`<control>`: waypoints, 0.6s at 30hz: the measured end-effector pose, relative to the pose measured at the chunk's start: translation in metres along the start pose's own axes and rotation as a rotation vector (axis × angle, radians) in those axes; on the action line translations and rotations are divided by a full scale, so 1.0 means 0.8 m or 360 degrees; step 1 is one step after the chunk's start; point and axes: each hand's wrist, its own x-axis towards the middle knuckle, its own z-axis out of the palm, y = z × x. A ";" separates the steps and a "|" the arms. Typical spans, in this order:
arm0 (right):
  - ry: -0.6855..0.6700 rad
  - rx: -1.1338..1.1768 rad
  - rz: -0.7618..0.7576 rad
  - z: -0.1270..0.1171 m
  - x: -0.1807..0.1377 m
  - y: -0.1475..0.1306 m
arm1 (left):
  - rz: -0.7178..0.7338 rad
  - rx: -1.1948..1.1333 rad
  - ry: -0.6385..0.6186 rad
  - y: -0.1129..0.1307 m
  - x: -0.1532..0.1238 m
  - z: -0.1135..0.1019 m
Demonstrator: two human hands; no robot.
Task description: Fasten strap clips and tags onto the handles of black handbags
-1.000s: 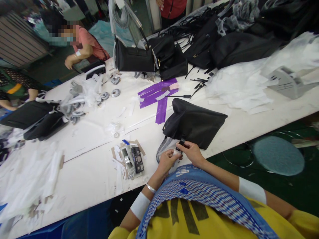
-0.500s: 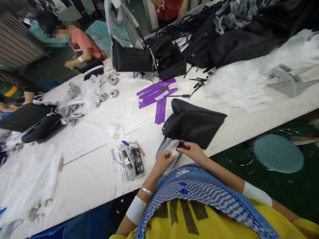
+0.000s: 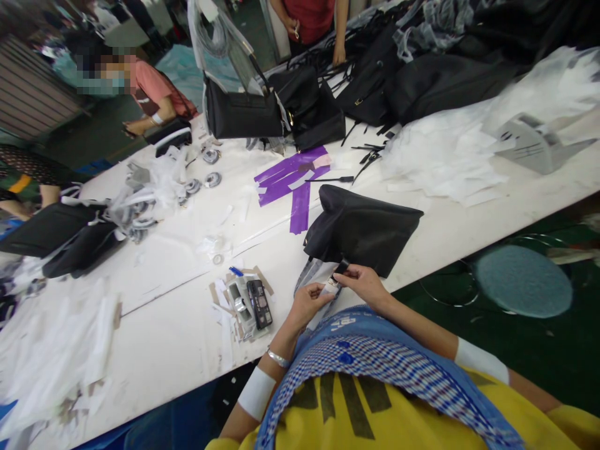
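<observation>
A black handbag [image 3: 365,228] lies on the white table [image 3: 173,325] just beyond my hands. Its strap, wrapped in pale translucent film, comes down toward my apron. My left hand [image 3: 309,303] pinches the wrapped strap [image 3: 330,287] near a small shiny metal fitting. Between the thumb and fingers of my right hand [image 3: 363,284] is a short black strap end [image 3: 341,269], which meets the fitting. Fingertips partly cover the join, so I cannot tell whether it is fastened.
Left of my hands lie a black phone-like object [image 3: 259,303] and paper strips. Purple tape [image 3: 300,206] sticks to the table. A grey tape dispenser [image 3: 534,147] stands at right among white sheets [image 3: 440,156]. Black bags [image 3: 244,112] stand behind; co-workers are across the table. A round stool [image 3: 524,281] is at right.
My right hand has shifted slightly, and more of the metal fitting shows between my hands. Across the table, a co-worker in red has lowered a hand to the tabletop. The view has moved a little.
</observation>
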 end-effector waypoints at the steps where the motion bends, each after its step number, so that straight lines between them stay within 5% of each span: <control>1: 0.0006 -0.0002 0.0007 0.000 -0.001 0.001 | 0.0014 -0.0005 -0.0001 -0.001 0.000 0.000; 18: 0.0059 -0.0113 -0.0001 -0.002 -0.017 -0.015 | -0.0016 -0.0019 0.0035 -0.002 0.003 0.003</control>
